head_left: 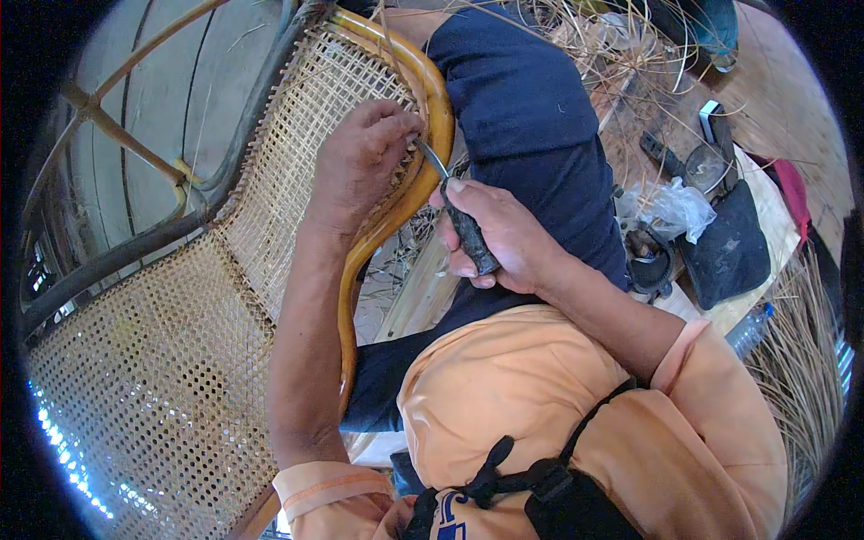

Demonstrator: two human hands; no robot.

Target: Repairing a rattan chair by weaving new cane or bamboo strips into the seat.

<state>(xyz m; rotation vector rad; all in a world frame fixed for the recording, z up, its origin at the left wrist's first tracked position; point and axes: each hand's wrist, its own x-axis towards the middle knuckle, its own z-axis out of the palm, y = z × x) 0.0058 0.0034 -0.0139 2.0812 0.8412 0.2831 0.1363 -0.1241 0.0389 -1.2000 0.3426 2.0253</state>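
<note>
A chair frame with a woven cane panel [310, 117] leans across my lap, edged by a glossy yellow-brown rattan rail [432, 76]. My left hand [360, 162] rests on the weave beside that rail, its fingers pinched together; what they grip is hidden. In my right hand [504, 229] is an awl [472, 236] with a dark, rough handle and a thin curved metal shaft. The awl's tip reaches the panel's border right at my left fingertips. A thin loose strand [387, 40] hangs over the rail above my left hand.
A second, finer woven cane section [153, 387] spreads at lower left, bordered by a dark pole [117, 256]. On the right lie loose cane strands [630, 45], a clear plastic bag [670, 211], a dark flat piece [729, 247] and a bundle of dry strips [796, 360].
</note>
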